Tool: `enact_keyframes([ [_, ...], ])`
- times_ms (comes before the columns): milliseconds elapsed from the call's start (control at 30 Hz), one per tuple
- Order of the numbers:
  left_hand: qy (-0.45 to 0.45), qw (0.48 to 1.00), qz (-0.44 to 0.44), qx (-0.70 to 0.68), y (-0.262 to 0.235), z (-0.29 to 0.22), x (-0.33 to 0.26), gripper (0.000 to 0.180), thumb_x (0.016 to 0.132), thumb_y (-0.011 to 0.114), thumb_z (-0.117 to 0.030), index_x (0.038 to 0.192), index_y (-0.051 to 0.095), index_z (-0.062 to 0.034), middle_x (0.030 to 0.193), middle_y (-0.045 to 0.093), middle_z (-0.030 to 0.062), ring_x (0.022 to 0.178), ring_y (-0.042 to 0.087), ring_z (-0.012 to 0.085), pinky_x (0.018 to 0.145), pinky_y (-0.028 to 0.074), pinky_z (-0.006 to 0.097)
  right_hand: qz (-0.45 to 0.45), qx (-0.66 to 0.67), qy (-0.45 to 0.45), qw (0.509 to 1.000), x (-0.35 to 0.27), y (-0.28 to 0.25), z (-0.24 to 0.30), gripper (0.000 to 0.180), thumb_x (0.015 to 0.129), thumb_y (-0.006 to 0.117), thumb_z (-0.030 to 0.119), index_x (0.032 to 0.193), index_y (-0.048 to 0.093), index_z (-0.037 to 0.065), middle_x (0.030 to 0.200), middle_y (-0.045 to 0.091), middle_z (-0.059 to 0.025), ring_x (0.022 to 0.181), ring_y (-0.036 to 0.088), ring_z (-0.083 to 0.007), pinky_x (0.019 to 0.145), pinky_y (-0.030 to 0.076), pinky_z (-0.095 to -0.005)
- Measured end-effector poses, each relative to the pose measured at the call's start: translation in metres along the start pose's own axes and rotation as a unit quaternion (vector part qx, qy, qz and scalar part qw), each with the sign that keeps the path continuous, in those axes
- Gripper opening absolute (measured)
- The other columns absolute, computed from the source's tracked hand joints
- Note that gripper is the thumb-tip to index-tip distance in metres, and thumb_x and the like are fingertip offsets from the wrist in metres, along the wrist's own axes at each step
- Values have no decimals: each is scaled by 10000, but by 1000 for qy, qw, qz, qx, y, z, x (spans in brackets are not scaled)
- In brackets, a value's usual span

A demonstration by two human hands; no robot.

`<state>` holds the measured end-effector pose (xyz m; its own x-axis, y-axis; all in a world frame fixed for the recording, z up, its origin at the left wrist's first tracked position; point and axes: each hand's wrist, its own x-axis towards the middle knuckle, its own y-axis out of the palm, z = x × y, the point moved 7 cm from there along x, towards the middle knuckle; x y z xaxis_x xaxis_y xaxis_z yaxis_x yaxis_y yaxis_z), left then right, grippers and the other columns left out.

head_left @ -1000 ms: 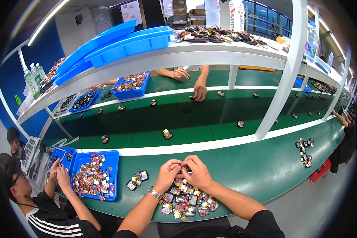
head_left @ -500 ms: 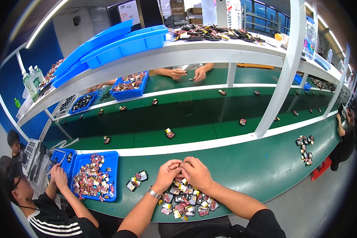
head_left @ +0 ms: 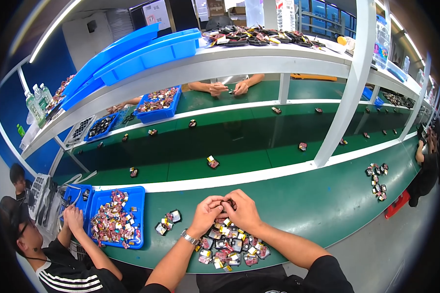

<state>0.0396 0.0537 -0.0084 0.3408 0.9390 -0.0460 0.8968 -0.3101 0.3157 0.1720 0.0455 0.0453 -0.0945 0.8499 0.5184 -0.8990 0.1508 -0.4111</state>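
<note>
My left hand point(head_left: 206, 215) and my right hand point(head_left: 243, 211) meet over the green bench, fingertips pinched together on one small dark part point(head_left: 227, 203). A watch sits on my left wrist. Just below my hands lies a pile of small red, yellow and silver parts point(head_left: 230, 248) on the bench top. Two more such parts point(head_left: 168, 222) lie to the left of my left hand.
A blue tray point(head_left: 116, 218) heaped with parts stands at the left, where a person in a black striped shirt point(head_left: 71, 266) works. A green conveyor belt point(head_left: 259, 161) carries scattered parts. Another person's hands point(head_left: 227, 88) work across it. Blue bins point(head_left: 146, 49) sit on the shelf above.
My hands stay together in the same place, fingers shifting slightly on the small part. The hands across the belt moved closer together.
</note>
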Motion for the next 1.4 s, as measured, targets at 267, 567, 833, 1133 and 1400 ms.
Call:
enact_keyframes([
  [267,-5,1000,-27,-10,-2,-1,0,267,945,474,48,1212,475,52,1172,604,156,1033,637,209,834,590,314,58,76,49,994,11,3,-16,124,806,701,45,902,638,-2,843,642,-82,657,629,-146,609,512,-267],
  [567,139,974,-173,51,-44,-20,5,183,923,489,31,1098,538,46,1090,640,179,902,676,231,712,591,312,-80,-81,217,969,122,-52,-149,136,780,728,111,851,672,10,804,689,-125,782,669,-242,733,523,-346],
  [833,118,977,-172,37,-51,-16,1,173,920,503,16,1081,547,60,1015,653,163,815,660,175,656,563,271,36,-160,108,981,119,43,-94,471,746,765,306,1094,600,34,1043,602,-149,1010,564,-338,879,468,-429],
  [1133,75,981,-178,13,-60,-16,4,209,989,464,-125,1090,544,40,1000,651,143,736,634,146,607,532,242,141,-14,18,990,77,26,-52,538,695,804,133,1175,574,52,1072,657,-93,1039,576,-268,890,480,-383],
  [1400,-65,997,43,0,-21,-12,-2,346,1020,463,-237,1267,553,-12,1052,637,62,886,620,98,741,534,241,259,-18,-74,963,20,2,24,555,724,752,69,1251,577,96,1222,584,-101,1133,531,-292,978,451,-395],
])
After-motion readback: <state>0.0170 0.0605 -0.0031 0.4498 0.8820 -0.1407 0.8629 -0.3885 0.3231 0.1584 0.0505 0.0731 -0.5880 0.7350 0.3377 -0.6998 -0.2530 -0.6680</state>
